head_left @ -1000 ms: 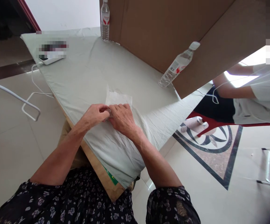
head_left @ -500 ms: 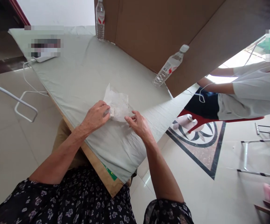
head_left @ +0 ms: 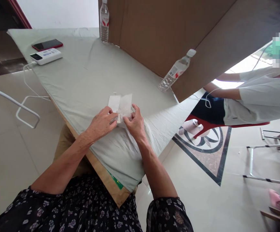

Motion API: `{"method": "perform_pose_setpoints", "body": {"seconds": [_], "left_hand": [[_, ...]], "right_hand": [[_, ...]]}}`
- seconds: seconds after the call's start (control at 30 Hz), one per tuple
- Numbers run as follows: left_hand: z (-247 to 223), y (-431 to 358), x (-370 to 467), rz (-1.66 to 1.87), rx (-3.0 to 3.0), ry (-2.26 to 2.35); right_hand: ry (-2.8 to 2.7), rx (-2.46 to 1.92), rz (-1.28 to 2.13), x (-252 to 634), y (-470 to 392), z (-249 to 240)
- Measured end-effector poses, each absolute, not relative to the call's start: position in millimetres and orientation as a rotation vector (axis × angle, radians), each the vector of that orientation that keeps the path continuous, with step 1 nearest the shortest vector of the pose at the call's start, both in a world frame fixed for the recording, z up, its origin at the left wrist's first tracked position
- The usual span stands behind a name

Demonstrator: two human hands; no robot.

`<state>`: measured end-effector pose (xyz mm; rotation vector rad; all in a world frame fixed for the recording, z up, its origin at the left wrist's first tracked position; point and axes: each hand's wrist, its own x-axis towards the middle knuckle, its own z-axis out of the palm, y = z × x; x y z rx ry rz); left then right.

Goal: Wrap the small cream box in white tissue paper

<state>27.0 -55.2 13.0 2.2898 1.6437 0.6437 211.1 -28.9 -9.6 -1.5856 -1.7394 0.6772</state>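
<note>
A thin white tissue-like sheet (head_left: pixel 125 102) with a crease down its middle lies on the cloth-covered table. Its near edge is bunched up between my two hands. My left hand (head_left: pixel 103 123) is closed, with thumb and fingertips pinching the bunched edge from the left. At those fingertips a small pale folded bit (head_left: pixel 120 118) shows; I cannot make out whether it is part of the sheet. From the right, my right hand (head_left: pixel 136 125) pinches the same edge between thumb and curled fingers. The fingers partly hide the gathered part.
A tilted water bottle (head_left: pixel 176 72) leans against a large cardboard panel (head_left: pixel 154 35); another bottle (head_left: pixel 104 24) stands farther back. A phone (head_left: pixel 48 44) and a white power bank (head_left: pixel 46 56) with a cable lie at the far left. A person in a white shirt (head_left: pixel 258 93) sits at right.
My right hand has moved left and closed on the sheet near my left fingertips. The sheet's near edge is more gathered, and its far part now lies flatter and squarer.
</note>
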Motion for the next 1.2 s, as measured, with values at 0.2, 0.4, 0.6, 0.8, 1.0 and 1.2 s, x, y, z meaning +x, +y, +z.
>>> {"method": "perform_pose_setpoints", "body": {"seconds": [0.2,0.4,0.6,0.8,1.0,1.2], "left_hand": [[17,-52,29,0.601,2.236,1.636],[7,-48,28,0.678,2.186,1.580],[-3,-46,30,0.805,2.072,1.597],[-9,-46,31,0.872,2.013,1.561],[-15,-52,23,1.088,1.659,1.435],[-8,-54,30,1.177,1.661,1.617]], "right_hand": [[-1.605,-1.471,0.849,196,-27,-3],[-1.429,-1.414,1.059,188,-25,-4],[-1.509,-1.465,0.946,183,-30,-2],[-1.856,-1.452,0.896,188,-39,15],[-2.231,-1.337,0.856,199,-42,26],[-2.503,-1.510,0.477,179,-44,42]]}}
